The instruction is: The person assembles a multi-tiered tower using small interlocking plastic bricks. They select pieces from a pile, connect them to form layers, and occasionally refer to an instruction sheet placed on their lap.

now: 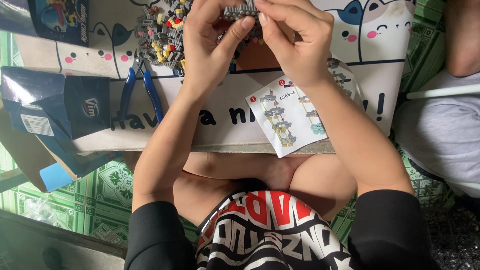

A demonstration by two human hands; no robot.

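A small grey brick assembly (241,11) is pinched between the left hand (212,37) and right hand (295,40) at the far edge, above the loose brick pile (162,37), with blue-handled pliers (140,90) left and an instruction sheet (287,117) nearer.

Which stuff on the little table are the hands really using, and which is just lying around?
In use:
- small grey brick assembly, pinched by left hand and right hand
- pile of small grey, yellow and red bricks
- white paper instruction sheet

Lying about:
- blue-handled pliers
- dark blue cardboard box
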